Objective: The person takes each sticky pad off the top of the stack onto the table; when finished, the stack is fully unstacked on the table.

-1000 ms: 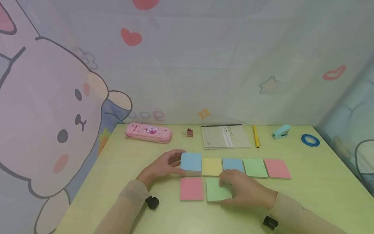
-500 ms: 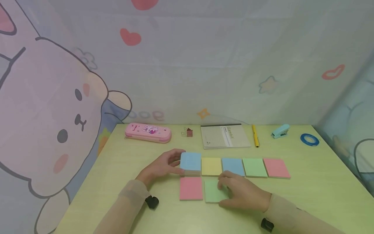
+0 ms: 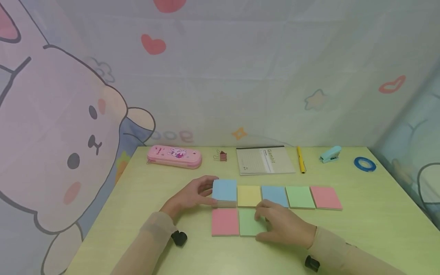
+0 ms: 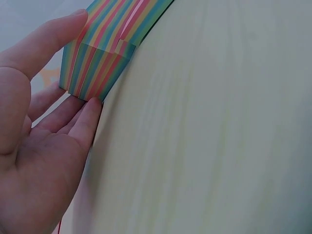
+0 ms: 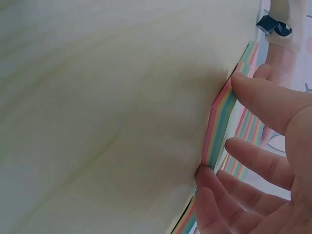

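Note:
On the yellow-green table (image 3: 378, 225) lies a back row of sticky-note pads: a thick blue-topped stack (image 3: 225, 190), then yellow (image 3: 249, 196), blue (image 3: 275, 194), green (image 3: 300, 196) and pink (image 3: 325, 197). My left hand (image 3: 194, 195) grips the thick stack at its left side; the left wrist view shows thumb and fingers on the striped stack (image 4: 97, 58). In the front row a pink pad (image 3: 225, 222) lies beside a green pad (image 3: 248, 223). My right hand (image 3: 283, 225) holds the green pad, with thumb and fingers on its striped edge (image 5: 219, 122).
Along the table's back edge lie a pink pencil case (image 3: 174, 156), a binder clip (image 3: 221, 155), a grey notebook (image 3: 264, 160), a yellow pen (image 3: 300, 159), a teal stapler (image 3: 330, 154) and a blue tape ring (image 3: 365, 164). Printed curtains close in the back and both sides.
My right hand has slid the green pad to the left, up against the front pink pad. The left hand and its stack have stayed put.

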Available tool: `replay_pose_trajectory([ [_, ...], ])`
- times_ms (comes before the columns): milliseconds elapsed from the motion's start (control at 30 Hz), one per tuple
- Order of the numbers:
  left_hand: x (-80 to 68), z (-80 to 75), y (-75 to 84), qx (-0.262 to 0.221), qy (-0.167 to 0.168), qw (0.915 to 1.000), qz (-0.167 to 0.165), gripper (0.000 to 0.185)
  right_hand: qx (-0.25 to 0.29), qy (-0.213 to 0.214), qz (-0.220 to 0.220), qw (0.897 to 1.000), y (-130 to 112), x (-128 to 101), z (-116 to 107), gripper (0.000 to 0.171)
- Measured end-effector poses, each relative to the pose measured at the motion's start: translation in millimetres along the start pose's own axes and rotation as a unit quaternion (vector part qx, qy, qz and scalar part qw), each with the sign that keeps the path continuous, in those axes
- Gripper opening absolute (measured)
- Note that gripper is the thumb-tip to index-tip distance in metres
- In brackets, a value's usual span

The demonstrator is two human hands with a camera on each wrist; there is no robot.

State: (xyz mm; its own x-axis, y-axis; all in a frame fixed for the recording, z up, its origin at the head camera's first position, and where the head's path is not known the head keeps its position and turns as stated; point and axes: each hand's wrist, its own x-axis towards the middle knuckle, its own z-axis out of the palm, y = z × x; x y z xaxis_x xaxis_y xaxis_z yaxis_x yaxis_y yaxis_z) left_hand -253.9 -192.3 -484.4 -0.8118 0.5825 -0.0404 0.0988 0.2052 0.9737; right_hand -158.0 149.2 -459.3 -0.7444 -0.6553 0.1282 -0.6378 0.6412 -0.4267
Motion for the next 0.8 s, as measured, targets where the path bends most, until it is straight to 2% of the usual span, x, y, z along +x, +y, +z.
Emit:
replay_pose_trajectory([
  [233,-0.2,0.1,0.7,0.000,0.003,1.0000,-0.004,0.082,0.009,-0.005,0.004,1.000,-2.6,2.4,-7.9,0.035],
  [367,-0.5,0.1,0.1,0.001,0.005,1.0000,-0.005,0.081,0.019,0.017,-0.004,1.000,-7.5,11.5,-17.5,0.032],
  [567,0.0,-1.0,0.2,0.002,0.009,1.0000,0.000,0.081,0.025,0.054,-0.032,0.998,-5.4,42.6,-24.2,0.040],
  [800,1.0,-0.4,-2.1,-0.004,-0.001,0.9999,0.010,0.080,0.028,0.032,-0.011,0.999,-3.1,79.6,-19.8,0.051],
])
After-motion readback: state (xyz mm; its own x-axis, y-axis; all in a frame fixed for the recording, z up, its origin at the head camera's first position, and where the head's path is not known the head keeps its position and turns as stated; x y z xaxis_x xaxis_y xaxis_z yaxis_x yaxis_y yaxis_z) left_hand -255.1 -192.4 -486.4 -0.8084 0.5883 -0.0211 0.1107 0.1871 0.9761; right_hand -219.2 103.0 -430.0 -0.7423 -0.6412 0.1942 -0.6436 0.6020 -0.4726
